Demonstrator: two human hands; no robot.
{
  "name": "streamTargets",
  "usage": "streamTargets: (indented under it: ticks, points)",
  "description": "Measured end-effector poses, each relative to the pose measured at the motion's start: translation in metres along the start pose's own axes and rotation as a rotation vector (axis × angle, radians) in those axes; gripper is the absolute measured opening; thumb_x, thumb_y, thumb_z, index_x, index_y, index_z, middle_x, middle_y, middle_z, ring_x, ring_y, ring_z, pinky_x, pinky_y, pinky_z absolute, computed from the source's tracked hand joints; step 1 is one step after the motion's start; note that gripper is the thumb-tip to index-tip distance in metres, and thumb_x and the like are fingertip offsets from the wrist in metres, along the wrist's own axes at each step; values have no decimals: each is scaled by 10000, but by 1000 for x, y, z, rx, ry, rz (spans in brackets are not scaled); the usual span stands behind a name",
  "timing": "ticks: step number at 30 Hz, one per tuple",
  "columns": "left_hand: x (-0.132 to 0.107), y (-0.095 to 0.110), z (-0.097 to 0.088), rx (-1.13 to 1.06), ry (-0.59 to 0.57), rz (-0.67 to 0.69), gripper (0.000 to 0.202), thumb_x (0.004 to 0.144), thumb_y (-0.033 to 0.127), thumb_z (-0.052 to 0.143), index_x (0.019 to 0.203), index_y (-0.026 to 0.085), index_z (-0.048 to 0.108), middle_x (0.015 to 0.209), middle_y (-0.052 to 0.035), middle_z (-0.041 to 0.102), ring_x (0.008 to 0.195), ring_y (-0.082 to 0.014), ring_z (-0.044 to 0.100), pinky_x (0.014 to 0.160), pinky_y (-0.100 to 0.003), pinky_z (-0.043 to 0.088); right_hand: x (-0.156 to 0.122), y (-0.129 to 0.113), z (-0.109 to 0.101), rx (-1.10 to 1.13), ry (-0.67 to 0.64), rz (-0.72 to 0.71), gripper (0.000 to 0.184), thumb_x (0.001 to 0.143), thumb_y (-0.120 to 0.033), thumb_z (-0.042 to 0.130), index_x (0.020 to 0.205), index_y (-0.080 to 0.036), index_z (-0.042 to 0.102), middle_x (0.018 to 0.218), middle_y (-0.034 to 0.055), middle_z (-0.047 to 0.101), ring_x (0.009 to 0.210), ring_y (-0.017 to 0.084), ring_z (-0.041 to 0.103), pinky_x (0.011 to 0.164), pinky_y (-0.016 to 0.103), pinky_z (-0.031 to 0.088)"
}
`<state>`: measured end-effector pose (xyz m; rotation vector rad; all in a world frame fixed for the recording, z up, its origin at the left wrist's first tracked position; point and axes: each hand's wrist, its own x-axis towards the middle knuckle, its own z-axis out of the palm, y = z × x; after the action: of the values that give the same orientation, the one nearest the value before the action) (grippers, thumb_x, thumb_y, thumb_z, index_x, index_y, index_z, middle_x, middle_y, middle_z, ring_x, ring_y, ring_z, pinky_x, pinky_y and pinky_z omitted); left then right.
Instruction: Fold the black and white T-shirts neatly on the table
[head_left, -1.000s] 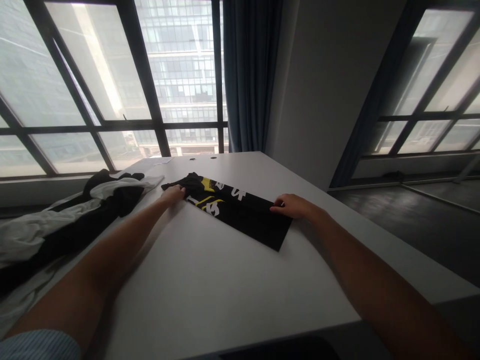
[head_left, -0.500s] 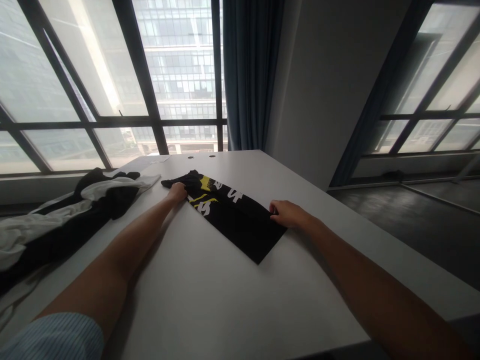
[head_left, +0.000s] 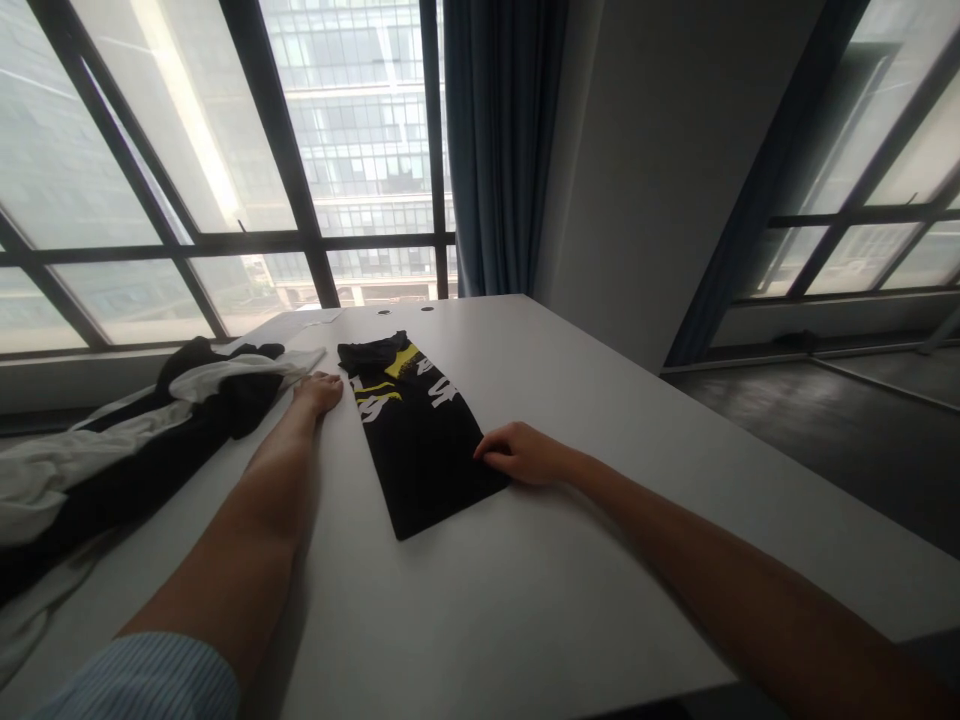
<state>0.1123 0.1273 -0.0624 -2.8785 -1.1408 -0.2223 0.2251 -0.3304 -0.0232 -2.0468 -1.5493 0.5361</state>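
A folded black garment (head_left: 420, 460) with yellow and white print lies flat on the white table (head_left: 352, 620), its gathered end away from me and its straight edge nearer. My right hand (head_left: 521, 453) is at the garment's right side near the lower corner, thumb and fingertips closed on the edge. My left hand (head_left: 319, 392) rests on the table just left of the garment's far part, apart from it, with nothing in it. Its fingers lie forward and loosely apart.
A heap of black and white clothes (head_left: 172, 430) lies along the table's left side, close to my left forearm. Two dark round spots (head_left: 427, 309) show at the far end. Beyond stand windows (head_left: 360, 150), a blue curtain (head_left: 499, 150) and a grey wall (head_left: 637, 180).
The garment has turned, its near end swinging left, so it now points more toward me. My right hand has moved left with its edge. My left hand has let go and moved left.
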Motion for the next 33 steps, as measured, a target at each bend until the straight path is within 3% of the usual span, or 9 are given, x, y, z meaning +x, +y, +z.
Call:
streamTargets:
  ticks: [4, 9, 11, 13, 18, 22, 26, 29, 33]
  points:
    - [-28, -4, -9, -6, -48, -18, 642, 1004, 503, 306, 1487, 140, 522, 1582, -178, 450, 1452, -338, 405, 1169, -478, 311, 1, 4, 0, -20, 58, 1, 298, 817, -172, 562, 980, -160, 811, 714, 0, 693, 604, 121, 531, 625, 251, 409]
    - [-84, 19, -12, -76, -37, 111, 773, 979, 646, 345, 1595, 179, 353, 1631, -138, 384, 1463, -332, 404, 1170, -421, 337, 5, 6, 3, 9, 71, -14, 280, 797, -173, 580, 947, -152, 816, 692, -7, 686, 597, 112, 517, 614, 243, 400]
    - [-118, 31, -12, -192, 40, 256, 894, 929, 696, 442, 1637, 191, 238, 1674, -151, 284, 1452, -363, 417, 1158, -441, 370, 7, 6, 4, 33, 81, -22, 273, 800, -179, 585, 950, -149, 811, 682, -11, 676, 586, 108, 507, 601, 241, 396]
    - [-152, 43, -14, -306, 53, 485, 871, 921, 697, 480, 1619, 206, 303, 1688, -140, 249, 1491, -369, 351, 1195, -479, 331, 8, 4, 6, 68, 87, -19, 267, 809, -192, 588, 959, -149, 805, 663, -16, 661, 571, 105, 502, 585, 238, 393]
    - [-210, 75, -34, -464, -182, 893, 674, 836, 587, 726, 1426, 283, 609, 1597, -106, 446, 1506, -359, 326, 1230, -536, 259, 9, -1, 13, 177, 89, 23, 277, 832, -234, 594, 1012, -146, 786, 602, -27, 612, 523, 105, 503, 542, 235, 392]
    - [-223, 91, -48, -552, -251, 975, 524, 791, 462, 822, 1267, 265, 730, 1506, -111, 561, 1440, -336, 448, 1192, -475, 352, 12, 0, 18, 281, 111, 46, 314, 819, -163, 512, 992, -145, 773, 577, -28, 589, 509, 111, 508, 534, 234, 413]
    - [-228, 95, -50, -620, -153, 947, 219, 925, 357, 674, 1057, 235, 799, 1361, -96, 681, 1339, -277, 570, 1109, -389, 456, 14, 12, 16, 155, 210, -14, 466, 714, -31, 437, 1020, -147, 768, 672, -3, 652, 589, 126, 565, 631, 247, 473]
    - [-232, 93, -55, -655, -153, 942, 224, 944, 339, 640, 1054, 218, 792, 1290, -98, 722, 1269, -262, 625, 1048, -350, 494, 11, 22, 11, -62, 260, -131, 529, 704, 5, 486, 1124, -171, 756, 862, 36, 718, 716, 149, 628, 741, 279, 511]
    - [-230, 77, -70, -666, -249, 911, 292, 935, 395, 664, 1128, 209, 780, 1128, -92, 781, 1034, -236, 724, 901, -296, 535, 7, 21, 12, -231, 273, -307, 329, 758, -27, 598, 966, -195, 790, 1154, 100, 705, 1058, 240, 654, 946, 373, 511]
